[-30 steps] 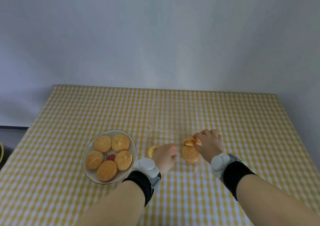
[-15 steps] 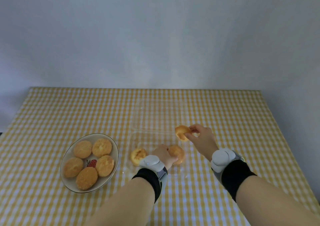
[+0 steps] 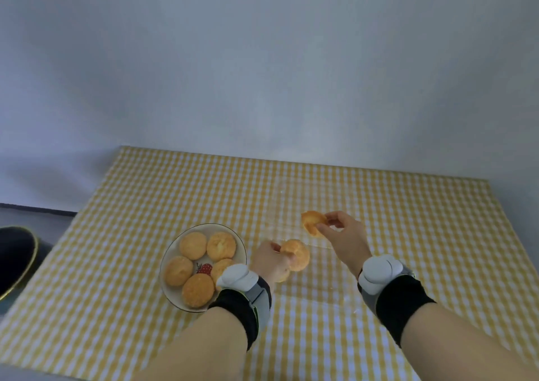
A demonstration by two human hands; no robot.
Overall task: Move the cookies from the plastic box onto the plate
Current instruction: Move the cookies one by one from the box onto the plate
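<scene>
A white plate [image 3: 174, 249] with a strawberry print holds several round golden cookies [image 3: 192, 245] at centre left. To its right stands the clear plastic box [image 3: 318, 275], hard to make out against the checked cloth. My left hand [image 3: 269, 262] is shut on a cookie [image 3: 296, 254] lifted just right of the plate. My right hand [image 3: 345, 235] pinches another cookie [image 3: 312, 222] by its edge above the box's far side. A bit of a third cookie may show under my left hand; I cannot tell.
The table [image 3: 145, 194] carries a yellow and white checked cloth and stands against a plain grey wall. A dark round object with a gold rim [image 3: 14, 258] sits off the table's left edge, lower down.
Both hands have lifted a cookie out of the box. The left hand has moved toward the plate with its cookie. The view has shifted, so the plate sits closer to centre.
</scene>
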